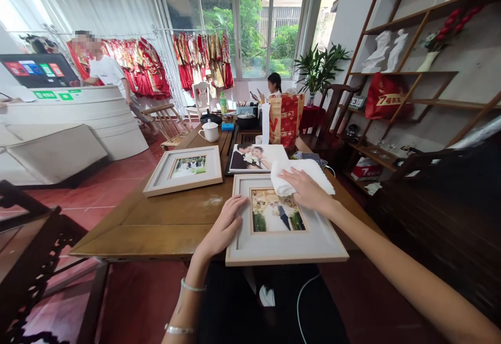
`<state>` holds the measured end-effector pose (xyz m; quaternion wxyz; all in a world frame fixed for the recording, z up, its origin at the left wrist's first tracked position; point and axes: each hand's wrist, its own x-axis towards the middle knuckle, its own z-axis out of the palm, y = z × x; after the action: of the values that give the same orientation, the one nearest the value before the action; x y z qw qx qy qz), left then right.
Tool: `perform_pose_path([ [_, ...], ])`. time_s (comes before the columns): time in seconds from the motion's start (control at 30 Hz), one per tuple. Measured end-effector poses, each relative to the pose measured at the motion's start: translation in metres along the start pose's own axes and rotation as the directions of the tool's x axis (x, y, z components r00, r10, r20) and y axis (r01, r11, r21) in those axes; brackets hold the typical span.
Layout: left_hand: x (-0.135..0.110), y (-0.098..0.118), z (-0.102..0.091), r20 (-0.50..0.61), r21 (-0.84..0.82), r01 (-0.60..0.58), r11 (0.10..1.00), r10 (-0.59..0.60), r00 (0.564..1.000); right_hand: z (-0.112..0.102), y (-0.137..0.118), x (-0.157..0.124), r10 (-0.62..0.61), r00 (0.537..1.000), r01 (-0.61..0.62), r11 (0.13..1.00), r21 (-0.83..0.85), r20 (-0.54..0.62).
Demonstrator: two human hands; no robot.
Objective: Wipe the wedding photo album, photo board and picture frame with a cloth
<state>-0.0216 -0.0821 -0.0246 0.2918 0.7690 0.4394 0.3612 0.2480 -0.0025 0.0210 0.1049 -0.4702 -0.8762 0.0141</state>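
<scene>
A light-wood picture frame (287,258) with a wide pale mat and a small wedding photo (277,213) lies at the table's near edge, jutting slightly over it. My left hand (225,224) holds its left side, fingertips over the rim and thumb alongside. At the upper right of the frame, my right hand (307,190) presses on a bunched white cloth (317,169), fingers spread across it. The cloth covers the frame's top right corner. To the left rests a second, similar frame (156,169) with an outdoor photo. Behind lies a flat wedding portrait (258,157).
Farther back on the wooden table (176,229) stand a lidded white mug (210,131), a red paper bag (287,122) and a dark pot (246,120). One person (274,85) sits beyond; another (105,67) is by the white counter (109,119). Shelves line the right.
</scene>
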Motion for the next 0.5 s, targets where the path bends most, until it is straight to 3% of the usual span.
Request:
perform_pose_path([
  [0.13, 0.001, 0.0, 0.001, -0.013, 0.0, 0.006, 1.0, -0.006, 1.0, 0.008, -0.014, 0.007, -0.109, 0.992, 0.104, 0.992, 0.07, 0.071],
  [0.23, 0.001, -0.001, 0.002, -0.021, -0.001, 0.007, 1.0, -0.007, 1.0, 0.007, -0.028, -0.007, -0.248, 0.96, 0.219, 0.955, 0.198, 0.134],
  [0.4, 0.001, -0.002, 0.002, -0.019, 0.004, 0.004, 1.0, -0.004, 1.0, -0.023, -0.051, -0.063, -0.419, 0.863, 0.281, 0.862, 0.422, 0.282],
  [0.5, 0.001, -0.003, 0.003, -0.023, 0.005, 0.0, 1.0, 0.0, 1.0, -0.044, -0.058, -0.105, -0.356, 0.867, 0.204, 0.892, 0.403, 0.349],
])
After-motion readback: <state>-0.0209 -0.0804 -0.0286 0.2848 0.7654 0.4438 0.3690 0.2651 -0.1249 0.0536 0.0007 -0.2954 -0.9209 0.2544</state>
